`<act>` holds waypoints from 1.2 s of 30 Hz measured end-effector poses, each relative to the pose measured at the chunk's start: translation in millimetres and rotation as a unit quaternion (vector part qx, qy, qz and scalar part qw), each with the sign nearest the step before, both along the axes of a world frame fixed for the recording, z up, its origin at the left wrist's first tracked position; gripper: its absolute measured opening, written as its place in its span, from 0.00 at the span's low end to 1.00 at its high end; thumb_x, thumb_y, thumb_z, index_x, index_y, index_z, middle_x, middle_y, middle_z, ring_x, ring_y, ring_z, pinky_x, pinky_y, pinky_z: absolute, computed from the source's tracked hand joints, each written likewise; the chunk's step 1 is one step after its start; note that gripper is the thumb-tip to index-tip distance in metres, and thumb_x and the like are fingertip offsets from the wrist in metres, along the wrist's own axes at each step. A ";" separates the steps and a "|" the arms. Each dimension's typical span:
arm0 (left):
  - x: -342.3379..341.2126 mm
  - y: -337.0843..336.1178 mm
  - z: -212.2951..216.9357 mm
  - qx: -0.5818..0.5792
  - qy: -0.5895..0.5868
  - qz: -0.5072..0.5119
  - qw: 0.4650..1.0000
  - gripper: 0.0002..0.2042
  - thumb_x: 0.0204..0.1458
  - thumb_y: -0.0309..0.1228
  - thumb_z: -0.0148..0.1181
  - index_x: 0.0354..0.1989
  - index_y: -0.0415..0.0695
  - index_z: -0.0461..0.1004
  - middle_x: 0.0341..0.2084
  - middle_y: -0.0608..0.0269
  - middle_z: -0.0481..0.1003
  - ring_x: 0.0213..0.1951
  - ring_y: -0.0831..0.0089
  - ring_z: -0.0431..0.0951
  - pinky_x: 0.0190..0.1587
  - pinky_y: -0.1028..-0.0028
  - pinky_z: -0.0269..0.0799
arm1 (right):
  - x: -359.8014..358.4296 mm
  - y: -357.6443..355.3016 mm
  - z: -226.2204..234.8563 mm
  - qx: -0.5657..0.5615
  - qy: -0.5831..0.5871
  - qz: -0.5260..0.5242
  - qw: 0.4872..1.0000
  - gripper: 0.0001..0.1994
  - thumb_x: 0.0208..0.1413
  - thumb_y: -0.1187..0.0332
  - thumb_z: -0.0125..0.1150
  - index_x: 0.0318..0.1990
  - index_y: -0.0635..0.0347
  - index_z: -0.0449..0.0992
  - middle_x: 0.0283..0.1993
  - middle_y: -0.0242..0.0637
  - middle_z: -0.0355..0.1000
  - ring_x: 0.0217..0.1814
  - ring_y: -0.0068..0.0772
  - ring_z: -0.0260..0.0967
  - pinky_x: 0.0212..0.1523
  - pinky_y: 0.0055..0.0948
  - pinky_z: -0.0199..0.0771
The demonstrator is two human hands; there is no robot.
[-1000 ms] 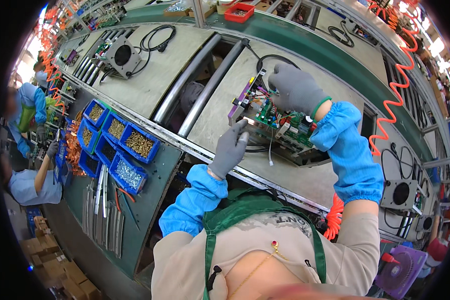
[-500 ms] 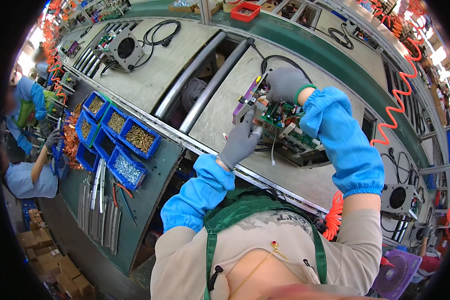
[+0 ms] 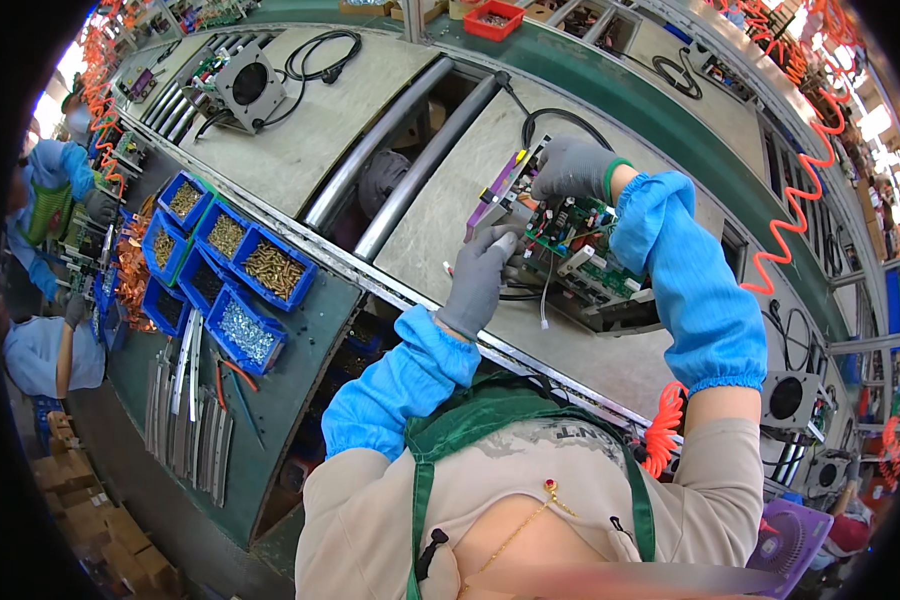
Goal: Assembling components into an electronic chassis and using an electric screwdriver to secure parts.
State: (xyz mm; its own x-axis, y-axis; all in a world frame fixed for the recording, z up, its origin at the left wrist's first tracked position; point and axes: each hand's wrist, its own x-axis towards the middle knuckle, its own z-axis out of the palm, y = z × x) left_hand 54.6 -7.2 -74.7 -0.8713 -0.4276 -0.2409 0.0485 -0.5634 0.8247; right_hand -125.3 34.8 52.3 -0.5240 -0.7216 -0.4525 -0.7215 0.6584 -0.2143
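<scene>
An electronics unit with green circuit boards (image 3: 570, 225) and a purple-edged metal panel (image 3: 490, 200) stands on the pale work board in front of me. My left hand (image 3: 478, 285), in a grey glove, is bent at the panel's lower end, thumb and fingers drawn together beside the boards. What lies between them is hidden. Over the top of the unit, my gloved right hand (image 3: 575, 170) curls down behind the panel. Its fingertips and anything they grip are out of sight. A thin white cable (image 3: 546, 300) hangs from the boards between my hands.
Blue bins (image 3: 270, 272) of screws and small parts stand at left, beside metal strips (image 3: 190, 430) and pliers (image 3: 235, 380). Steel rollers (image 3: 430, 165) separate the work boards. Another fan unit (image 3: 250, 88) lies further left. A coiled orange hose (image 3: 795, 220) hangs at right. Co-workers (image 3: 55, 350) sit at far left.
My left hand has drawn its extended finger in and curled at the panel's lower end. The right hand stays over the unit, shifted slightly. At far left a co-worker's arm has lowered.
</scene>
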 end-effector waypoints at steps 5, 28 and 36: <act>-0.2 -0.8 12.6 -0.093 -0.029 -0.019 0.995 0.13 0.59 0.34 0.48 0.44 0.41 0.75 0.23 0.72 0.70 0.23 0.85 0.66 0.24 0.84 0.62 | -2.2 0.6 -6.4 -0.008 0.009 -0.011 1.000 0.20 0.32 0.58 0.62 0.30 0.65 0.80 0.35 0.50 0.76 0.37 0.47 0.74 0.39 0.38 0.73; -19.8 3.2 31.9 -0.129 -0.064 -0.042 0.989 0.08 0.52 0.32 0.58 0.33 0.39 0.76 0.17 0.72 0.68 0.16 0.85 0.64 0.18 0.82 0.59 | 5.9 20.9 -26.5 -0.209 -0.107 -0.131 0.963 0.21 0.37 0.63 0.62 0.41 0.65 0.77 0.32 0.47 0.75 0.36 0.35 0.73 0.39 0.31 0.72; -14.0 2.7 17.7 -0.226 -0.086 0.000 0.970 0.13 0.51 0.33 0.59 0.40 0.36 0.76 0.16 0.70 0.69 0.16 0.85 0.66 0.18 0.80 0.62 | -1.9 17.5 -16.9 -0.183 -0.157 -0.081 0.967 0.16 0.36 0.68 0.60 0.36 0.65 0.78 0.29 0.41 0.74 0.31 0.32 0.70 0.34 0.29 0.70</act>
State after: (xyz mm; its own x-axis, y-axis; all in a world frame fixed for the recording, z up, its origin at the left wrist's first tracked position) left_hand 40.7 -4.5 -57.0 -0.8342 -0.5241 -0.1713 -0.1125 -0.1425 0.9834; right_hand -127.2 52.3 35.4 -0.5226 -0.7833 -0.3367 -0.4769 0.5959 -0.6460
